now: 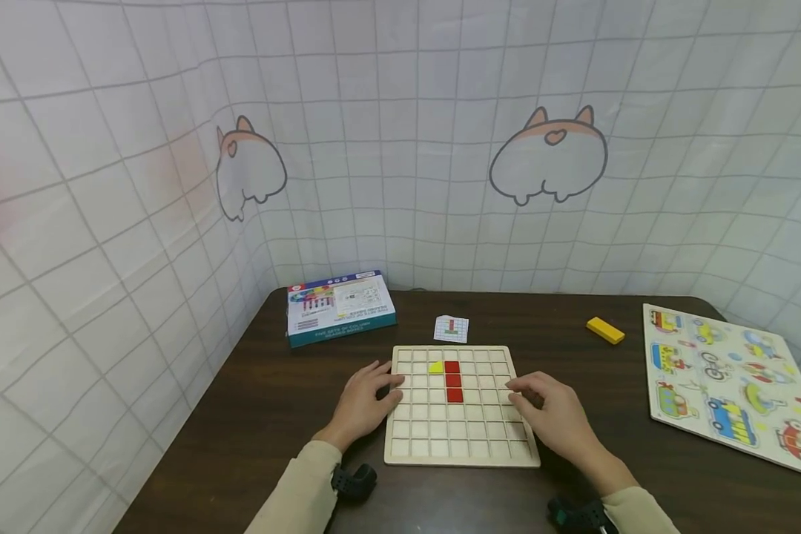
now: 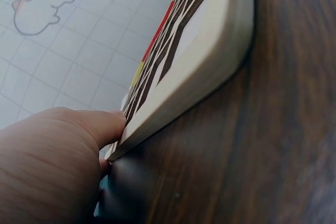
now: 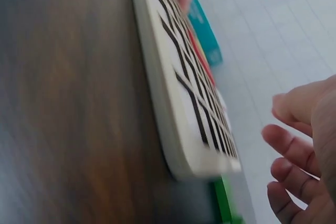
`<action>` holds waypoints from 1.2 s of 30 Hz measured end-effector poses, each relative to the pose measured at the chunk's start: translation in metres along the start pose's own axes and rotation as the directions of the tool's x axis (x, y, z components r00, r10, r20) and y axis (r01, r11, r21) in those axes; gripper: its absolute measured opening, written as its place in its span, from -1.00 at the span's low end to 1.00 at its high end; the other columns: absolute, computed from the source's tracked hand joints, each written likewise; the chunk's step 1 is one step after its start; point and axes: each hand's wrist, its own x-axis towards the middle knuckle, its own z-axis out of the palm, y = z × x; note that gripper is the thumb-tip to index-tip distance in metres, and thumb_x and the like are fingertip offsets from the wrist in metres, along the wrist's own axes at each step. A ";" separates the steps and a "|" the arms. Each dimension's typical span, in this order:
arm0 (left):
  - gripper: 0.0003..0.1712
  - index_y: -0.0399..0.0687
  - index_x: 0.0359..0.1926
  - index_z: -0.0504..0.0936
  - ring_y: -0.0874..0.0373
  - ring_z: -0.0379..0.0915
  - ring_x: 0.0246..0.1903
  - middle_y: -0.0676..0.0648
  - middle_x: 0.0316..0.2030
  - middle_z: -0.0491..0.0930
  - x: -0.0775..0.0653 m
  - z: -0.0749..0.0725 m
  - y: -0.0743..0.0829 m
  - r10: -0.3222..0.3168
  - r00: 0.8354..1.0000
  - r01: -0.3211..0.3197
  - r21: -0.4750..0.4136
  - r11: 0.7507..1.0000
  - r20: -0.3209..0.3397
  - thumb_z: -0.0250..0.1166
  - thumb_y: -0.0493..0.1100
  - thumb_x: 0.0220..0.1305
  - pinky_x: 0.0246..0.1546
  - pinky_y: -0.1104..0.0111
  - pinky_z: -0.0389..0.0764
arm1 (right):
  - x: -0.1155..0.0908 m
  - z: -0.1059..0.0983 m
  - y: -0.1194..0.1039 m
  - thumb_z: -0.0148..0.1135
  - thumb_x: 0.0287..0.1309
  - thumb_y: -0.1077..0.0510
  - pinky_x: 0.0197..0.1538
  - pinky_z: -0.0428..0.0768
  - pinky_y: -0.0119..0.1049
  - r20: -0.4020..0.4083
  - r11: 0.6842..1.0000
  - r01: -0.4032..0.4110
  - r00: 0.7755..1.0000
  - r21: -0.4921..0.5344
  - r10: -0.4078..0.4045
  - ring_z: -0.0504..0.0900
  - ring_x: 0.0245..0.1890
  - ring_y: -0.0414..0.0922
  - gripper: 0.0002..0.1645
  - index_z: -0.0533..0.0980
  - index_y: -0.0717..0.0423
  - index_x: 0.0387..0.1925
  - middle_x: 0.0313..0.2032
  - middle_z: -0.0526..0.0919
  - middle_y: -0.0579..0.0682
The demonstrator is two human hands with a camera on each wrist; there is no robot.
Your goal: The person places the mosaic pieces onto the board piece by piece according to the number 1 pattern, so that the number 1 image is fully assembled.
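Observation:
A pale wooden grid board (image 1: 460,449) lies on the dark table. One yellow piece (image 1: 436,368) and several red squares (image 1: 453,381) sit in its cells, the reds in a column with the yellow left of the top one. At the board's left edge, my left hand (image 1: 367,397) holds the rim. In the left wrist view its thumb (image 2: 107,124) lies over the rim, with a fingertip low at the outer side. My right hand (image 1: 552,411) is over the right edge, fingers loosely bent. Nothing shows between those fingers (image 3: 291,145) in the right wrist view.
Behind the board lies a small pattern card (image 1: 451,329), with a flat box (image 1: 340,308) to its left. A yellow block (image 1: 604,331) is at the back right. A picture puzzle board (image 1: 734,382) covers the far right. White gridded cloth (image 1: 400,148) hangs behind.

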 end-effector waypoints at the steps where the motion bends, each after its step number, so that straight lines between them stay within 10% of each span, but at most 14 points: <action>1: -0.61 0.05 0.18 0.62 -0.10 0.04 0.44 -0.10 0.37 0.34 0.001 0.000 0.001 0.002 1.000 -0.002 0.002 1.000 0.002 0.21 -0.01 0.40 0.39 -0.15 0.04 | 0.000 -0.004 0.003 0.33 0.21 0.18 -0.27 0.55 -0.26 -0.002 1.000 -0.003 1.000 -0.005 0.003 0.56 -0.31 -0.18 -0.81 0.68 0.05 -0.13 -0.18 0.66 -0.14; 9: -0.61 0.05 0.19 0.61 -0.08 0.02 0.45 -0.08 0.38 0.32 0.007 -0.004 0.006 -0.009 1.000 0.009 0.006 1.000 0.004 0.21 -0.02 0.40 0.40 -0.13 0.01 | 0.004 -0.034 0.033 0.29 0.26 0.12 -0.04 0.58 0.11 0.050 0.995 -0.066 0.996 -0.081 0.070 0.61 -0.06 0.11 -0.73 0.65 0.10 -0.04 -0.05 0.66 0.06; 24: -0.62 0.03 0.18 0.62 -0.11 0.05 0.44 -0.11 0.36 0.34 0.003 -0.001 0.003 -0.006 1.000 0.006 -0.005 1.000 -0.003 0.22 -0.04 0.39 0.37 -0.16 0.06 | -0.004 -0.067 0.062 0.40 0.12 0.04 -0.16 0.57 -0.09 0.311 0.989 -0.113 0.940 -0.093 0.136 0.57 -0.17 -0.05 -0.60 0.64 0.12 -0.02 -0.07 0.63 0.05; 36: -0.60 0.04 0.19 0.60 -0.12 0.04 0.44 -0.11 0.37 0.33 0.002 0.001 -0.001 -0.001 1.000 0.001 0.000 1.000 0.016 0.20 -0.02 0.40 0.38 -0.16 0.03 | -0.008 -0.054 0.065 0.41 0.12 0.09 -0.27 0.50 -0.20 0.224 0.988 -0.086 0.968 -0.127 0.113 0.48 -0.31 -0.16 -0.75 0.68 0.02 -0.14 -0.20 0.61 -0.09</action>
